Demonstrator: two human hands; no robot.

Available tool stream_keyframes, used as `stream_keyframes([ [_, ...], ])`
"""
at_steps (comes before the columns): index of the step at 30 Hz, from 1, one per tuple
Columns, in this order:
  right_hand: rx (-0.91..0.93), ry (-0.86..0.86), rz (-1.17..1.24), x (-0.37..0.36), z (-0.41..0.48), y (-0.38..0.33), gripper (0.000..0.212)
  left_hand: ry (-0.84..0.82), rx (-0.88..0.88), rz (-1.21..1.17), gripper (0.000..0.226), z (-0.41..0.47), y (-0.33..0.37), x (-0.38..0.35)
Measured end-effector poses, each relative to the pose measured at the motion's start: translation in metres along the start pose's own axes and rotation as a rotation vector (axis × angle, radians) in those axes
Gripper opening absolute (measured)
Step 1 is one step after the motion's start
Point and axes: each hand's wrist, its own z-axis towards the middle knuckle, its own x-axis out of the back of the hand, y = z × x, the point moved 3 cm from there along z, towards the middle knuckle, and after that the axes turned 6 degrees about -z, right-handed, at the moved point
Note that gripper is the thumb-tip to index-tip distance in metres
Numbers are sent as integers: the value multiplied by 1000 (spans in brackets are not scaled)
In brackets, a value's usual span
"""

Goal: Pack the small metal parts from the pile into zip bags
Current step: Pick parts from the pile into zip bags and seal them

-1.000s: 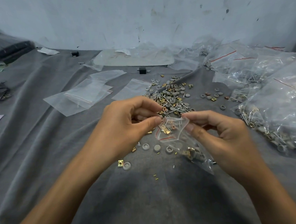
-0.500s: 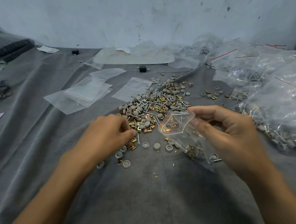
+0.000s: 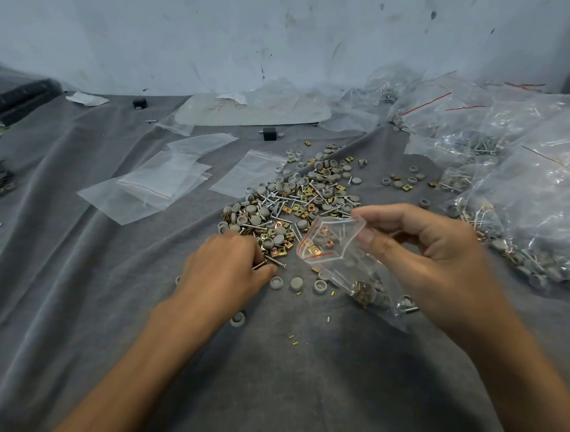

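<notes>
The pile (image 3: 292, 202) of small parts, a mix of grey round caps, brass-coloured square clips and silver screws, lies on a grey cloth (image 3: 81, 295) in the middle of the view, just beyond both hands. The left hand (image 3: 223, 269) sits at the near edge of the pile, palm down, its grip curled round screws (image 3: 273, 262) that stick out from under the fingertips. To its right, the right hand (image 3: 423, 257) holds a clear zip bag (image 3: 332, 246) with a red line at its seal. The grip pinches the rim between thumb and fingers so that the mouth stands open toward the pile. The bag slants down to the cloth, and a few brass clips and a cap lie in its lower end. Several loose grey caps (image 3: 296, 283) lie on the cloth between the two hands. Farther left, empty zip bags (image 3: 161, 186) lie flat and overlapping. Along the right side, filled bags (image 3: 526, 201) of the same parts are heaped together. A scuffed pale wall (image 3: 266, 33) stands behind.
</notes>
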Motion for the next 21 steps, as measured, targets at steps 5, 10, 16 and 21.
stream_keyframes([
  [5, 3, -1, 2, 0, 0, 0, 23, -26, -41, -50, 10, 4, 1, 1],
  [10, 3, 3, -2, 3, 0, 0, 22, 14, -154, -158, 9, 5, -1, 6],
  [16, 14, -10, 4, 1, -1, 0, 24, 40, -133, -669, 5, 3, 4, 25],
  [21, 25, -12, 3, -2, -1, -1, 22, 31, -253, -973, 8, -5, 31, 40],
])
